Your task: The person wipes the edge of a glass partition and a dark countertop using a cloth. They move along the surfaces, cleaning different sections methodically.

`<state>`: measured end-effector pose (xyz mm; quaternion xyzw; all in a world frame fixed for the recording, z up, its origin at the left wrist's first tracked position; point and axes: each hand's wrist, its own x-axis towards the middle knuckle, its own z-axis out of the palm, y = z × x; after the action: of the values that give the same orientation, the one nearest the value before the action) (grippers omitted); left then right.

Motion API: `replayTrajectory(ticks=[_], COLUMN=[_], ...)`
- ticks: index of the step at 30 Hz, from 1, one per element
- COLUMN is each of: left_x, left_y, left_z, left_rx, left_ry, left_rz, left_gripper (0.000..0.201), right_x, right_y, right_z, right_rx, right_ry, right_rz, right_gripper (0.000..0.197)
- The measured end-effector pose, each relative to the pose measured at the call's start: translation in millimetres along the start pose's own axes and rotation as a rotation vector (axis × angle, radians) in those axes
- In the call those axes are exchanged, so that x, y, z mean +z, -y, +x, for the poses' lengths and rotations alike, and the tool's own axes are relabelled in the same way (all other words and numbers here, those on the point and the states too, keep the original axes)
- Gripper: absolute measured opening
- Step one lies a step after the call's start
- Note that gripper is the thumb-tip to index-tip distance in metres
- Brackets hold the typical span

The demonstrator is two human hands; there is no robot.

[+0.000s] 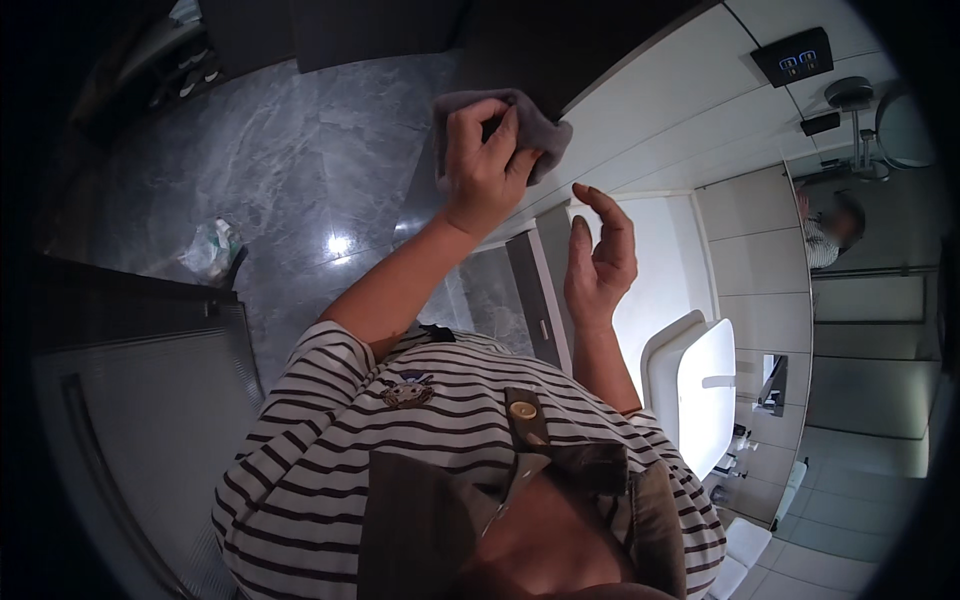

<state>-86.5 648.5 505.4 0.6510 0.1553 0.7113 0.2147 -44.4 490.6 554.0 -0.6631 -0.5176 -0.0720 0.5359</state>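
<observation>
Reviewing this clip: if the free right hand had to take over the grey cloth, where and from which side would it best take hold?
Probably the loose corner of the grey cloth that sticks out to the right of the left hand. The left hand's grip covers the middle and presses it against the white wall panel, so only that free flap is exposed. The right hand, open just below, could pinch it coming from the lower right.

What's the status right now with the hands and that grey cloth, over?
Left hand gripping grey cloth, pressing it against dark wall panel. Right hand open, empty, raised beside pale tiles. Nothing blocking the cloth.
</observation>
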Motion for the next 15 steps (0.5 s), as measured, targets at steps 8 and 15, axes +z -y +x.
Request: replayTrajectory(ticks=[8,15], left_x=[-4.9,3.2], left_y=[4.1,13.5], left_z=[-42.2,-49.2], left_rx=[-0.167,-0.231], left_ry=[-0.006,-0.051], left_rz=[-0.078,-0.111], left_gripper=[0.029,0.019], right_x=[-5.5,14.7], right_y=[18.6,19.8], right_z=[81.2,152.9], right_rx=[-0.743,-1.134], right_ry=[-0.033,-0.132], right_rz=[-0.449,-0.551], right_gripper=[0.038,0.024])
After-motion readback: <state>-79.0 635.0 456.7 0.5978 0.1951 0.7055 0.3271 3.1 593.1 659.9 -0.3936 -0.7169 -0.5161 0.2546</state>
